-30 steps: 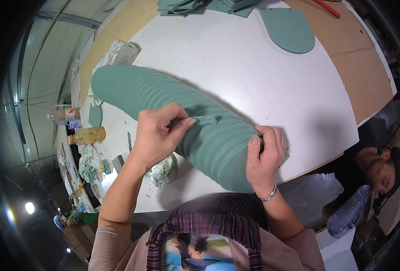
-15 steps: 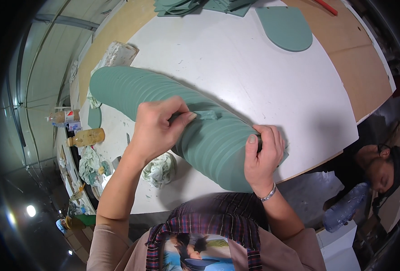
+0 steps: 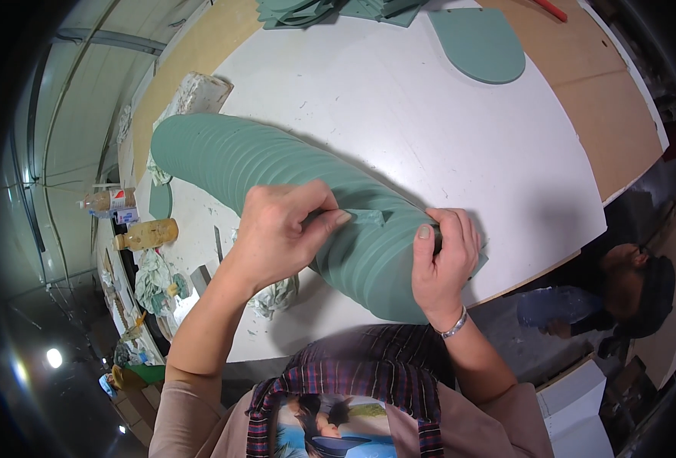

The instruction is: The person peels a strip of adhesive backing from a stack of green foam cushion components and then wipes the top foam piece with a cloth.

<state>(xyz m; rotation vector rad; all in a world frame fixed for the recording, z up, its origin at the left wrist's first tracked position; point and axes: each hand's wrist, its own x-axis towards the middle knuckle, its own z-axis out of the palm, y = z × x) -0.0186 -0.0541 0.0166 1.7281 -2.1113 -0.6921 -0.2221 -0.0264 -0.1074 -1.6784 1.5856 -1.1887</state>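
Note:
A long row of overlapping green flat pieces with rounded ends (image 3: 238,156) lies slantwise across the white table, from far left to near right. My left hand (image 3: 280,233) is above its nearer half, thumb and forefinger pinched on a small, thin, pale green strip (image 3: 368,217). The strip lies against the edges of the pieces; I cannot tell what it is made of. At the near right end, my right hand (image 3: 451,259) grips the row, thumb on one side and fingers curled over the other. Its fingertips are partly hidden.
More green pieces (image 3: 300,14) are piled at the far edge, and a single round-ended one (image 3: 481,47) lies at the far right. A crumpled cloth (image 3: 275,296) sits beside my left forearm. Bottles (image 3: 147,233) stand at left. At right, a person (image 3: 635,294) holds a bluish container (image 3: 555,305).
My left hand has slid with the strip toward the near right along the row. My right hand keeps its place. The person at right has moved the bluish container leftward and up.

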